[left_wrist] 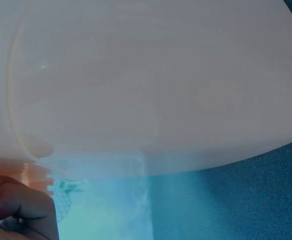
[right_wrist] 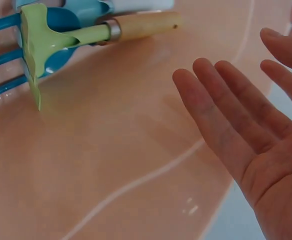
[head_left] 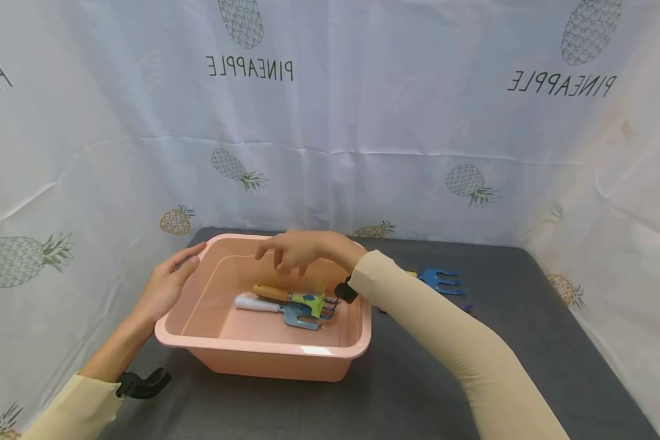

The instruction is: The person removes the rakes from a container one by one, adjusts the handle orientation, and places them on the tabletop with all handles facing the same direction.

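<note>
Head view: dark surface [head_left: 418, 379]; pink basin [head_left: 269, 365] centre-left; left grip [head_left: 167, 284] pinches its left rim; right grip [head_left: 302, 247], relaxed and holding nothing, hovers above; work looks partway: white-handled fork [head_left: 272, 307] and green tool [head_left: 286, 296] inside, blue fork [head_left: 437, 280] outside at right.

Mirrored "PINEAPPLE" [head_left: 249, 68] on pale curtain [head_left: 374, 116]

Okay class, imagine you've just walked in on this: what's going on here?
A person's left hand grips the rim of a pink basin. The right hand is held over the basin, holding nothing. Inside lie small garden tools, among them a wooden-handled green tool and a white-handled fork. A blue fork lies outside on the dark table, partly hidden by the right arm.
</note>
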`<state>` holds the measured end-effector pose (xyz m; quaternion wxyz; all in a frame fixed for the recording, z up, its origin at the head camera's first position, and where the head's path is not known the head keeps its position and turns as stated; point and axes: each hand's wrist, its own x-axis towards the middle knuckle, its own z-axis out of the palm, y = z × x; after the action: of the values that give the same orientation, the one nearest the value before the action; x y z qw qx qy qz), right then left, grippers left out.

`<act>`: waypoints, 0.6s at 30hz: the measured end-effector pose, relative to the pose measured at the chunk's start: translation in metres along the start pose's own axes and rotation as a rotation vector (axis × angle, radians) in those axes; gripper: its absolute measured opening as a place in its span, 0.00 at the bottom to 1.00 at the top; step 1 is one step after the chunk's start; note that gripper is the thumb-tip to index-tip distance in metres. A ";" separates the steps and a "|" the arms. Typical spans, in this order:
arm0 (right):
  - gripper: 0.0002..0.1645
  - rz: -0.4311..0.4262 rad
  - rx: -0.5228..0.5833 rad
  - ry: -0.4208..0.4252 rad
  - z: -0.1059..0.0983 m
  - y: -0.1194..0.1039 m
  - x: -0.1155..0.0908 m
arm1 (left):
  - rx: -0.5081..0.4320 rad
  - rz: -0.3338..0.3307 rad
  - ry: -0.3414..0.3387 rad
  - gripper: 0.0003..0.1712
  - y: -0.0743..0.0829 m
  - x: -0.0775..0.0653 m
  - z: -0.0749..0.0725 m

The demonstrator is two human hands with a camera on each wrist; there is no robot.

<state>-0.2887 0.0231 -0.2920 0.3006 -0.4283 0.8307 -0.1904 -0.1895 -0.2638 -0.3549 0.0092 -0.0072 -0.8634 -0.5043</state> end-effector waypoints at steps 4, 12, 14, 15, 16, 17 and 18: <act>0.31 0.036 0.050 -0.028 0.008 0.002 0.010 | 0.008 -0.007 0.000 0.34 0.001 -0.002 -0.001; 0.31 0.027 0.102 -0.058 0.021 0.007 0.017 | 0.005 -0.006 -0.006 0.34 0.001 -0.002 -0.002; 0.32 0.000 0.092 -0.069 0.024 0.009 0.020 | 0.002 -0.002 -0.007 0.34 0.001 -0.002 -0.002; 0.33 -0.008 0.074 -0.070 0.025 0.009 0.022 | 0.000 -0.001 -0.008 0.34 0.001 -0.002 -0.002; 0.33 -0.017 0.057 -0.071 0.026 0.009 0.023 | 0.002 0.002 -0.007 0.34 0.002 -0.002 -0.002; 0.33 -0.016 0.048 -0.074 0.026 0.010 0.025 | 0.000 0.003 -0.006 0.34 0.002 -0.003 -0.002; 0.34 -0.018 0.015 -0.075 0.027 0.009 0.027 | -0.001 0.005 -0.004 0.34 0.002 -0.003 -0.002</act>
<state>-0.2888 0.0048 -0.3263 0.3332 -0.4405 0.8133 -0.1832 -0.1863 -0.2645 -0.3523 0.0085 -0.0103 -0.8633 -0.5045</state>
